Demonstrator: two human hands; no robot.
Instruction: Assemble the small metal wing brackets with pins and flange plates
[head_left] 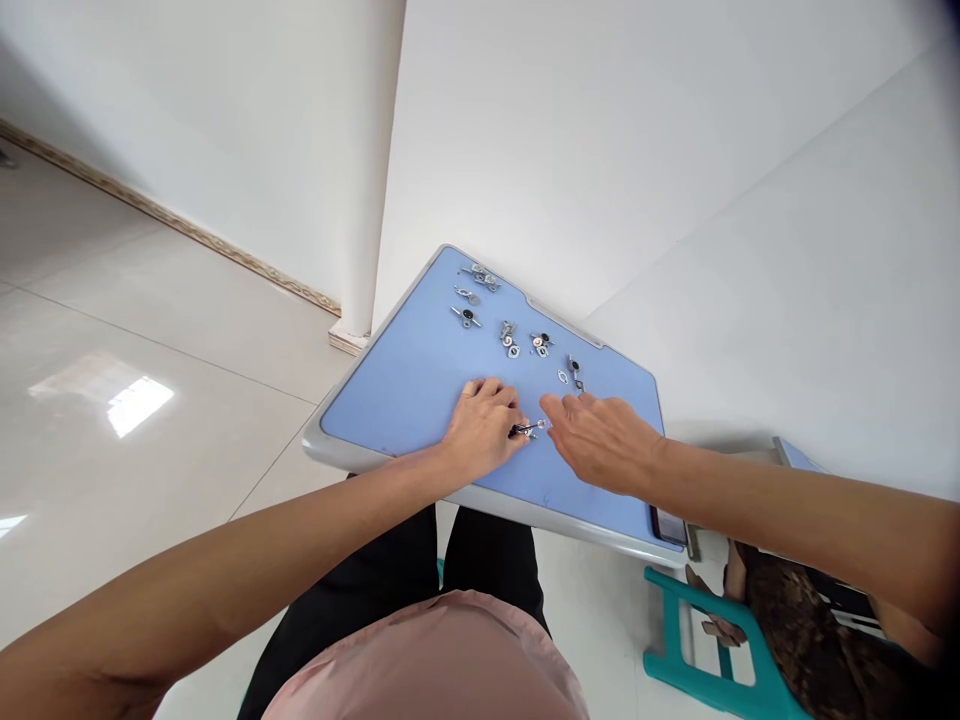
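Note:
Near the middle of the blue table (405,370), my left hand (486,425) is closed on a small metal part (527,430) with a dark end, which sticks out to the right from its fingertips. Just right of that part is my right hand (592,435), fingers curled; whatever it may hold is hidden. Beyond my hands lie several small metal parts: a cluster (481,277) at the far corner, a piece with a black round centre (466,317), two groups (510,340) (541,344) in the middle, and a flat oval ring (562,377).
A dark phone (669,526) lies at the table's right front corner. A green stool (705,640) stands on the floor at the right, beside brown material. White walls border the table's far side. My legs are under the near edge.

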